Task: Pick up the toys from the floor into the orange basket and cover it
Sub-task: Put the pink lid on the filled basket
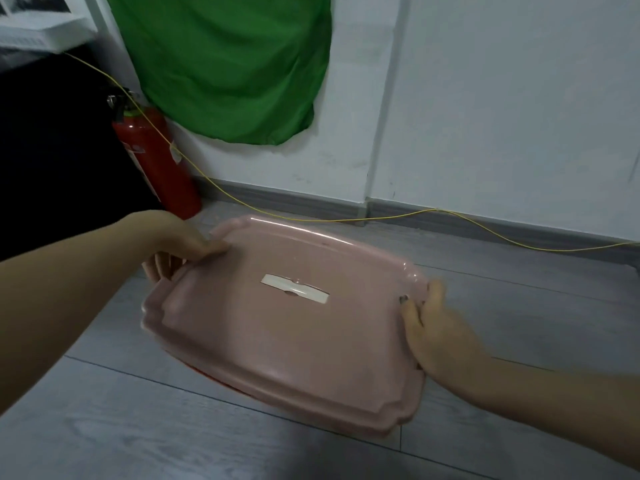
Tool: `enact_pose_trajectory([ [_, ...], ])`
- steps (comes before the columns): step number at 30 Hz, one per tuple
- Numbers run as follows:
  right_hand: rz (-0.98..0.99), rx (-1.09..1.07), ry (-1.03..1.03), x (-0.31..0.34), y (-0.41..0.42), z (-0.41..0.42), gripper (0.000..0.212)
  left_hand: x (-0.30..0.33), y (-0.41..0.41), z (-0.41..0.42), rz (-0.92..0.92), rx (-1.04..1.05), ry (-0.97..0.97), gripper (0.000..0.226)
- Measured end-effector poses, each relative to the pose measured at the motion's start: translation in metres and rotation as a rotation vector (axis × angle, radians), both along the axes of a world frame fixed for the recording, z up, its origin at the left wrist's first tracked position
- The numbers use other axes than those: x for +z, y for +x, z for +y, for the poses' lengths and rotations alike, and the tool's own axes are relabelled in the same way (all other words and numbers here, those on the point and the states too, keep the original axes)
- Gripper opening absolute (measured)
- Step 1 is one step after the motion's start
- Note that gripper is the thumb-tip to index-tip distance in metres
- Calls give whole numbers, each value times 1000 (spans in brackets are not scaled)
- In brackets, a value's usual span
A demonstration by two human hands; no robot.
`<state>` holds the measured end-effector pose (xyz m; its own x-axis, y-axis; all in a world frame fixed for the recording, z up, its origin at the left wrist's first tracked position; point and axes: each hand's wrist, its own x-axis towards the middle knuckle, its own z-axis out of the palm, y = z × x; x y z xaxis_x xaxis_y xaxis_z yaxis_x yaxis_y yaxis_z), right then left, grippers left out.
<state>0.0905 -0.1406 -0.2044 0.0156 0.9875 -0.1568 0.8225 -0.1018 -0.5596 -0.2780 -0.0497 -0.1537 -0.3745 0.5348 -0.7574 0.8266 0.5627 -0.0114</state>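
A pink rectangular lid with a white recessed handle lies flat over the orange basket, of which only a thin orange-red rim shows under the lid's near edge. My left hand grips the lid's far-left edge, thumb on top and fingers underneath. Gripping the right edge is my right hand, thumb on top. The basket's contents are hidden, and no toys lie on the visible floor.
A red fire extinguisher stands in the corner at the back left, under a hanging green cloth. A thin yellow cable runs along the grey baseboard. Grey plank floor surrounds the basket.
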Motion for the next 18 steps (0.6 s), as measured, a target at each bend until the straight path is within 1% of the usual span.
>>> enact_pose_trajectory([
  [2, 10, 0, 12, -1, 1, -5, 23, -4, -5, -4, -47, -15, -25, 95],
  [4, 4, 4, 23, -2, 1, -5, 24, -9, -10, -7, -109, -4, -16, 88],
  [7, -8, 8, -31, -2, 3, -2, 26, -14, -16, -11, -180, 34, 3, 83],
  [11, 87, -167, -107, -7, 0, 1, 33, -17, -18, -13, -259, 66, 12, 79],
  [13, 159, -268, -124, -9, -11, 3, 32, -21, -17, -14, -301, 98, 82, 75],
  [14, 199, -324, -139, -10, -16, 5, 31, -24, -16, -14, -314, 105, 137, 80],
  [16, 255, -425, -144, -13, -26, 11, 36, -32, -12, -12, -325, 127, 241, 104],
  [17, 257, -461, -138, -13, -30, 12, 38, -35, -8, -12, -323, 140, 285, 109],
  [18, 252, -486, -126, -15, -32, 13, 39, -38, -3, -12, -317, 152, 329, 107],
])
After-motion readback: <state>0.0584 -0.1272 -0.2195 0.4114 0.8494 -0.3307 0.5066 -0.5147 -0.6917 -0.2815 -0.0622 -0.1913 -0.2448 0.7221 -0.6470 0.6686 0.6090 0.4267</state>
